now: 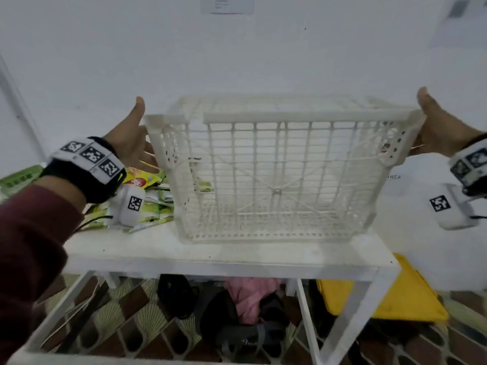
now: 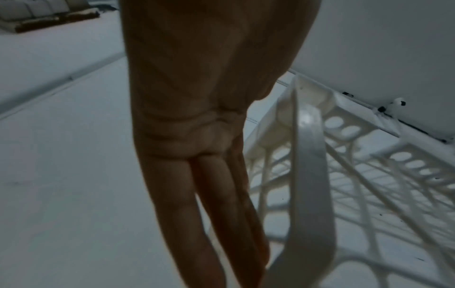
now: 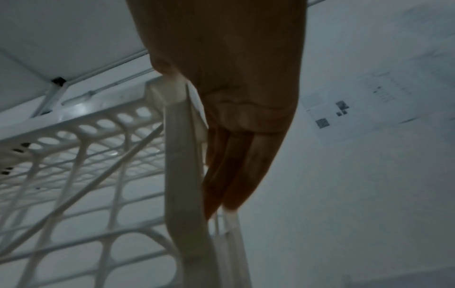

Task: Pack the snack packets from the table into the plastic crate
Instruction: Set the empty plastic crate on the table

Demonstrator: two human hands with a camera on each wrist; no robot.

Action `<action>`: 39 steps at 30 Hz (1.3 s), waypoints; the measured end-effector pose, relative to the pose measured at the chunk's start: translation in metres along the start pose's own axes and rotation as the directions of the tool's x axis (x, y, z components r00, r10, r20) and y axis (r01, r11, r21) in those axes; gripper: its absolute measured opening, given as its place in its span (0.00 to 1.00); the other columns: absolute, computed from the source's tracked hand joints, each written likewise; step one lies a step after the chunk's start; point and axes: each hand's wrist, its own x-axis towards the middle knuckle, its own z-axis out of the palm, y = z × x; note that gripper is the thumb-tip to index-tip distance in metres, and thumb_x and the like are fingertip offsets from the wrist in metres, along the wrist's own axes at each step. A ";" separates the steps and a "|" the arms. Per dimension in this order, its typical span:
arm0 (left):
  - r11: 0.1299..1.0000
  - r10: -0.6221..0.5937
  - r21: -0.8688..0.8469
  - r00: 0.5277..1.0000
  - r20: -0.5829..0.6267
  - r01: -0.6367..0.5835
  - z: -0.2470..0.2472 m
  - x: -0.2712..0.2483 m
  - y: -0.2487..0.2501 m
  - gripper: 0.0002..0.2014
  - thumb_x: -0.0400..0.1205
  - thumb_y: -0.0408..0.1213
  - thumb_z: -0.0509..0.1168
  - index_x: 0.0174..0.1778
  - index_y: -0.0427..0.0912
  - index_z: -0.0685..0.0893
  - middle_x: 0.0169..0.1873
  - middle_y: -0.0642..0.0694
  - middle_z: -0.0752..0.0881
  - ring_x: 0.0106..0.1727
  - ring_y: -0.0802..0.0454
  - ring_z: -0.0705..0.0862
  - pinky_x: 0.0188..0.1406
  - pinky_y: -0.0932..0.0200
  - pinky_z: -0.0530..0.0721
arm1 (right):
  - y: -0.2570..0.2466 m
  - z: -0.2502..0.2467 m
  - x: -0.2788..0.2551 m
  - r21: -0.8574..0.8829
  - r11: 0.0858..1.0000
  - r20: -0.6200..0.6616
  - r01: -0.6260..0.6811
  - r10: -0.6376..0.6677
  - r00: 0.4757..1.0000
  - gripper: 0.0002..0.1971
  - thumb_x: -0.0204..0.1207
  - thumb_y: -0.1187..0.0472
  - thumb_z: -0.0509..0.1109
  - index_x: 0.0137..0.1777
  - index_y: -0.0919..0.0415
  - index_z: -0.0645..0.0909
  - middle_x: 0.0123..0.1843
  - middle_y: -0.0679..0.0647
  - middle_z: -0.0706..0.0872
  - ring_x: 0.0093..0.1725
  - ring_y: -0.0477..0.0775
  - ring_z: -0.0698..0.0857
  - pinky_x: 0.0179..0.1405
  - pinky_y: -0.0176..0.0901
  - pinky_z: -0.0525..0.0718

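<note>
A white plastic lattice crate hangs tilted above the white table, its grid bottom facing me. My left hand lies flat against its left wall, thumb up. In the left wrist view its straight fingers run beside the crate rim. My right hand presses the right wall, thumb at the top corner. The right wrist view shows its straight fingers along the crate edge. Green and yellow snack packets lie heaped on the table's left, partly behind the crate and my left wrist.
A green crate sits at the far left edge. A white wall stands close behind the table. Under the table lie a black bag, pink cloth and a yellow bin.
</note>
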 end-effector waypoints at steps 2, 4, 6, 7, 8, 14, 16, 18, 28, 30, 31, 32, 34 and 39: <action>0.998 -0.053 0.041 0.998 0.028 0.052 0.000 -0.012 0.009 0.41 0.73 0.75 0.33 0.57 0.50 0.79 0.45 0.37 0.85 0.45 0.36 0.84 0.46 0.45 0.79 | -0.006 -0.002 -0.011 -0.046 0.998 0.031 -0.044 0.045 0.998 0.53 0.31 0.13 0.56 0.51 0.49 0.81 0.35 0.49 0.92 0.32 0.52 0.91 0.39 0.52 0.87; 0.995 -0.059 0.082 0.998 0.027 0.057 0.003 -0.019 0.019 0.34 0.75 0.72 0.42 0.49 0.50 0.82 0.41 0.39 0.87 0.35 0.38 0.89 0.42 0.49 0.84 | -0.012 -0.003 -0.018 -0.068 0.996 0.038 -0.064 0.066 0.997 0.49 0.37 0.16 0.64 0.51 0.54 0.80 0.30 0.51 0.91 0.28 0.53 0.90 0.35 0.50 0.88; 0.993 -0.052 0.105 0.998 0.017 0.050 0.006 -0.022 0.027 0.26 0.78 0.66 0.50 0.45 0.48 0.81 0.42 0.41 0.85 0.28 0.42 0.89 0.37 0.51 0.87 | -0.019 -0.004 -0.022 -0.078 0.995 0.044 -0.063 0.066 0.997 0.49 0.31 0.23 0.74 0.48 0.57 0.79 0.26 0.52 0.89 0.24 0.52 0.88 0.26 0.46 0.89; 0.995 -0.051 0.091 0.999 0.013 0.049 0.008 -0.022 0.031 0.23 0.79 0.63 0.52 0.48 0.47 0.80 0.43 0.41 0.84 0.27 0.43 0.89 0.34 0.50 0.88 | -0.021 -0.007 -0.022 -0.081 0.995 0.041 -0.058 0.062 0.997 0.51 0.22 0.27 0.77 0.47 0.58 0.79 0.26 0.52 0.89 0.23 0.52 0.88 0.24 0.46 0.88; 0.997 -0.046 0.065 0.999 0.008 0.046 0.008 -0.021 0.033 0.21 0.79 0.61 0.54 0.50 0.47 0.79 0.45 0.40 0.84 0.27 0.42 0.89 0.33 0.49 0.88 | -0.023 -0.011 -0.022 -0.077 0.996 0.037 -0.041 0.044 0.998 0.52 0.18 0.30 0.79 0.46 0.58 0.79 0.26 0.53 0.89 0.24 0.52 0.88 0.25 0.48 0.88; 0.973 0.179 -0.110 0.964 -0.194 -0.203 0.024 -0.002 0.040 0.11 0.82 0.50 0.59 0.41 0.48 0.78 0.38 0.46 0.81 0.34 0.51 0.84 0.44 0.53 0.81 | -0.034 -0.033 -0.007 0.053 0.991 -0.036 0.125 -0.123 0.992 0.45 0.23 0.39 0.85 0.42 0.55 0.71 0.36 0.53 0.85 0.25 0.49 0.88 0.29 0.46 0.90; 0.967 0.183 -0.131 0.955 -0.231 -0.217 0.034 0.006 0.032 0.07 0.82 0.45 0.60 0.39 0.50 0.77 0.38 0.49 0.79 0.40 0.52 0.80 0.45 0.57 0.78 | -0.024 -0.034 0.002 0.071 0.986 -0.049 0.153 -0.150 0.988 0.37 0.38 0.45 0.86 0.44 0.55 0.71 0.46 0.56 0.85 0.28 0.45 0.88 0.33 0.42 0.90; 0.980 0.166 -0.070 0.958 -0.232 -0.187 0.044 0.014 0.020 0.08 0.83 0.40 0.60 0.37 0.50 0.75 0.37 0.51 0.77 0.44 0.50 0.77 0.41 0.60 0.75 | -0.005 -0.032 0.011 0.051 0.988 -0.065 0.147 -0.143 0.987 0.24 0.63 0.60 0.79 0.56 0.57 0.72 0.55 0.60 0.85 0.34 0.44 0.89 0.34 0.35 0.88; 0.982 0.117 0.168 0.971 -0.209 -0.082 0.076 0.030 -0.070 0.09 0.77 0.21 0.65 0.49 0.38 0.81 0.40 0.45 0.83 0.23 0.66 0.84 0.18 0.73 0.80 | 0.114 0.002 0.002 -0.098 0.993 0.098 0.068 -0.059 0.993 0.66 0.19 0.35 0.84 0.66 0.54 0.70 0.54 0.49 0.84 0.51 0.48 0.84 0.43 0.42 0.88; 0.974 0.115 0.215 0.973 -0.198 -0.071 0.082 0.027 -0.082 0.17 0.75 0.19 0.67 0.59 0.33 0.78 0.45 0.42 0.82 0.36 0.53 0.86 0.18 0.70 0.82 | 0.132 0.003 0.004 -0.121 0.989 0.117 0.080 -0.066 0.991 0.67 0.19 0.35 0.84 0.67 0.56 0.70 0.55 0.48 0.84 0.52 0.48 0.84 0.44 0.43 0.87; 0.963 0.102 0.265 0.976 -0.190 -0.048 0.084 0.025 -0.089 0.21 0.73 0.19 0.69 0.62 0.33 0.76 0.49 0.40 0.81 0.43 0.46 0.84 0.20 0.66 0.84 | 0.139 0.004 0.006 -0.139 0.987 0.119 0.074 -0.058 0.991 0.67 0.20 0.35 0.84 0.68 0.58 0.71 0.57 0.50 0.84 0.53 0.50 0.84 0.48 0.48 0.86; 0.945 0.081 0.327 0.980 -0.183 -0.017 0.087 0.023 -0.097 0.24 0.72 0.20 0.71 0.63 0.34 0.74 0.51 0.39 0.81 0.50 0.41 0.83 0.25 0.61 0.85 | 0.144 0.005 0.007 -0.156 0.985 0.142 0.074 -0.052 0.989 0.67 0.22 0.36 0.85 0.69 0.59 0.71 0.58 0.51 0.85 0.54 0.51 0.85 0.50 0.51 0.87; 0.912 0.032 0.408 0.984 -0.174 0.042 0.091 0.022 -0.113 0.29 0.70 0.22 0.73 0.65 0.35 0.71 0.55 0.36 0.80 0.55 0.37 0.82 0.35 0.52 0.85 | 0.154 0.009 0.009 -0.206 0.977 0.189 0.061 -0.021 0.982 0.67 0.23 0.37 0.86 0.70 0.60 0.71 0.60 0.53 0.85 0.55 0.50 0.85 0.46 0.44 0.89; 0.873 0.004 0.482 0.987 -0.159 0.074 0.094 0.019 -0.138 0.32 0.73 0.27 0.72 0.72 0.36 0.69 0.63 0.37 0.78 0.53 0.41 0.81 0.38 0.52 0.84 | 0.170 0.024 -0.001 -0.301 0.952 0.261 0.060 0.022 0.965 0.63 0.24 0.36 0.85 0.67 0.56 0.72 0.58 0.51 0.83 0.56 0.54 0.83 0.46 0.43 0.85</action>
